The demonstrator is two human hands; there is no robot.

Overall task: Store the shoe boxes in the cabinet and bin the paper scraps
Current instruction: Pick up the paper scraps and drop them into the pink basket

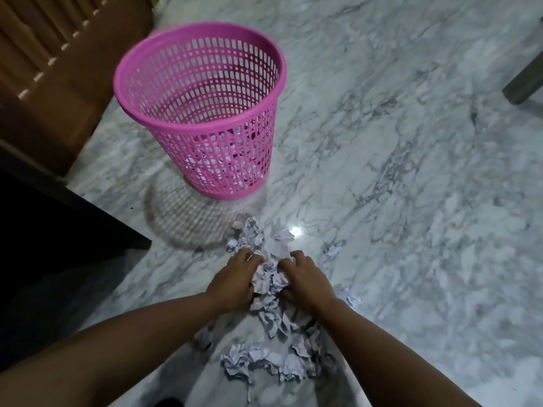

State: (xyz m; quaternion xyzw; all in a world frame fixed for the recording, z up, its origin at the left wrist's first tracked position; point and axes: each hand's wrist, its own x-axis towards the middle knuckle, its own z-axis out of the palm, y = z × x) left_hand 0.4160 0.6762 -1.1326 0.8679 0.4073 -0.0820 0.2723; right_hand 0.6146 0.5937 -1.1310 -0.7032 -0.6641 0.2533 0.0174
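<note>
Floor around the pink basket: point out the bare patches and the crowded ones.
Bare marble floor lies right of the pink basket, and between the basket and the wooden cabinet. Crowded: paper scraps run from the basket's base toward the camera, both hands in them.

A home was suggested by the marble floor [396, 171], a slatted wooden cabinet [58, 54] and a pink bin [205, 113].
</note>
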